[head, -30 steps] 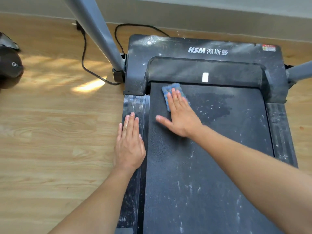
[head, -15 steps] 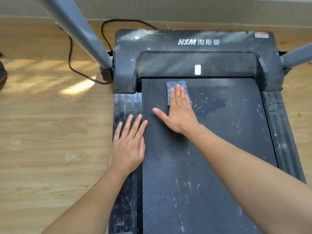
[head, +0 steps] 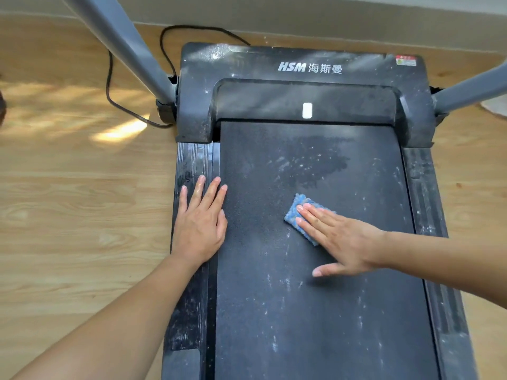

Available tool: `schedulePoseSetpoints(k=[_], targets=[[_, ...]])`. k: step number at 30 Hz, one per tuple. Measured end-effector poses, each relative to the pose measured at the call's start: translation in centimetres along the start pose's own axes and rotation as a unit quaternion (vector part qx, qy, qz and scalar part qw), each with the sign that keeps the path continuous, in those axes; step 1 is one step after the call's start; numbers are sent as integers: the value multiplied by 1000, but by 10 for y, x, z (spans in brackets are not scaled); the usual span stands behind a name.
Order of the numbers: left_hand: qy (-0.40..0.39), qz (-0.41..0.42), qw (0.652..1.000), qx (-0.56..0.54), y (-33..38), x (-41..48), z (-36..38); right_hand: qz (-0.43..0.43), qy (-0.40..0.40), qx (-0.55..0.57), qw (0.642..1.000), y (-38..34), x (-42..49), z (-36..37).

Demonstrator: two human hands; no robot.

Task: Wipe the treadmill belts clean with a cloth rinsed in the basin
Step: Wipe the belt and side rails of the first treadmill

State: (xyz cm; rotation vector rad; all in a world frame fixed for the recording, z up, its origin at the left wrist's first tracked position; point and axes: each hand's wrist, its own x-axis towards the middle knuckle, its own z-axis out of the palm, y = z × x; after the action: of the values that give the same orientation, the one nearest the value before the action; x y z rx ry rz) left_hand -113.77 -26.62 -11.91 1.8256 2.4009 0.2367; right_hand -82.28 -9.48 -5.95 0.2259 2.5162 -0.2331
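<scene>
Head view: flat right hand [head: 348, 242] presses blue cloth [head: 297, 215], dragged from belt [head: 301, 325] top to mid-belt. On the side rail [head: 192, 160] the left hand [head: 201, 223] lies flat, empty; dust remains.

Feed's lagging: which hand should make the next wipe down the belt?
Right. The right hand presses the blue cloth on the belt; the left hand rests on the side rail, empty.
</scene>
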Motion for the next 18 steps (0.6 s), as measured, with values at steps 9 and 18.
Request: schedulePoseSetpoints(k=[9, 18], targets=[[7, -16, 1000, 20, 9, 0, 3, 160, 88, 94, 979, 40, 152, -91], [16, -14, 999, 36, 6, 0, 9, 54, 40, 97, 993, -50, 45, 2]])
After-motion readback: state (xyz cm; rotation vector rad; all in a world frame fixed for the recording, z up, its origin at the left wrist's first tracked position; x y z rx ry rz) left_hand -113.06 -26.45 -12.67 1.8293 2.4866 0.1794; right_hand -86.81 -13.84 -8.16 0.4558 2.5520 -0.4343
